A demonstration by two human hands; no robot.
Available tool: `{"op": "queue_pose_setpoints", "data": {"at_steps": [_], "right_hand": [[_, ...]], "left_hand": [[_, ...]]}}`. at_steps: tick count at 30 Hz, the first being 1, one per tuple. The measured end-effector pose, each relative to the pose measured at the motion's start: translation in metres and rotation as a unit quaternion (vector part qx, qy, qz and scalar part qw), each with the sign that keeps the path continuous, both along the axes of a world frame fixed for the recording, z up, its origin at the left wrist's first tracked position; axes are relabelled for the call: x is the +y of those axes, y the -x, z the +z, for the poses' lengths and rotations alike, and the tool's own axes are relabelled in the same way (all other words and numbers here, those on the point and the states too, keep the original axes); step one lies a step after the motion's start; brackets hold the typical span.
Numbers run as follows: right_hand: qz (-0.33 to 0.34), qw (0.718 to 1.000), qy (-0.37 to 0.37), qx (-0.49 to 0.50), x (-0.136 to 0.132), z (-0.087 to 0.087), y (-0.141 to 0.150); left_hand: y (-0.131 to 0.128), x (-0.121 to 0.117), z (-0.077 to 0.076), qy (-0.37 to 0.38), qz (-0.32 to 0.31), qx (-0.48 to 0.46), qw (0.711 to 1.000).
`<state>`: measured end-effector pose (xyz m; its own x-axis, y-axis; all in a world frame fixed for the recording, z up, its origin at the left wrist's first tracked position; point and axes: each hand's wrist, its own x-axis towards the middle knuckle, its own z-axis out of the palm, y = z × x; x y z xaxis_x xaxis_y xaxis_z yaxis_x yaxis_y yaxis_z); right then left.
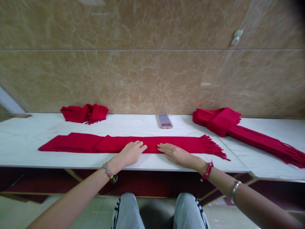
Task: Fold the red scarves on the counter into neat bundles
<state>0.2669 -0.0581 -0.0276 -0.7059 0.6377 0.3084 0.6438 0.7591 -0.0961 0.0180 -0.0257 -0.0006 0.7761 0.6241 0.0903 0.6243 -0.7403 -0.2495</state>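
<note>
A long red scarf (171,143) lies folded lengthwise across the white tabletop, its fringe spread at the right end. The left end shows stacked layers and a slight crease. My left hand (131,153) is on the scarf's near edge around the middle, fingers curled in against the cloth; a ring shows on one finger. My right hand (177,154) rests a little to the right, palm down, with its fingers stretched flat on the fabric and pointing left.
Behind the scarf are a bunched red scarf (84,114) at left, a phone (165,121) in the middle and another folded red scarf (219,122) with a long fringed tail at right. A tiled wall (147,79) borders the table (133,125). Open shelves (152,183) lie beneath.
</note>
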Motion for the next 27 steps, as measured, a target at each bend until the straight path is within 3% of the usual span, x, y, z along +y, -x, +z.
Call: {"op": "queue_pose_setpoints", "data": {"at_steps": [4, 11, 13, 17, 19, 21, 25, 27], "right_hand": [[-0.037, 0.999, -0.004, -0.006, 0.0, 0.007, 0.013], [-0.072, 0.994, 0.026, -0.076, 0.001, 0.01, 0.041], [-0.072, 0.994, 0.026, -0.082, 0.001, 0.009, 0.041], [-0.071, 0.995, 0.017, -0.073, 0.003, 0.007, 0.041], [-0.073, 0.994, 0.016, -0.077, 0.003, 0.007, 0.04], [-0.08, 0.993, 0.019, -0.083, 0.003, 0.006, 0.037], [-0.111, 0.991, 0.018, -0.075, 0.0, 0.005, 0.034], [-0.126, 0.99, 0.003, -0.061, 0.0, 0.005, 0.039]], "left_hand": [[-0.003, -0.014, 0.004, -0.002, 0.077, 0.007, 0.997], [-0.009, -0.032, -0.007, -0.055, 0.23, -0.002, 0.972], [-0.01, -0.031, -0.01, -0.058, 0.224, -0.011, 0.973], [-0.011, -0.025, -0.012, -0.035, 0.108, -0.033, 0.993], [-0.008, -0.02, -0.01, -0.029, 0.087, -0.029, 0.995], [-0.002, -0.018, -0.006, -0.038, 0.122, -0.028, 0.991], [0.008, -0.022, 0.005, -0.076, 0.25, -0.032, 0.965], [0.005, -0.024, 0.009, -0.098, 0.273, -0.037, 0.956]]}}
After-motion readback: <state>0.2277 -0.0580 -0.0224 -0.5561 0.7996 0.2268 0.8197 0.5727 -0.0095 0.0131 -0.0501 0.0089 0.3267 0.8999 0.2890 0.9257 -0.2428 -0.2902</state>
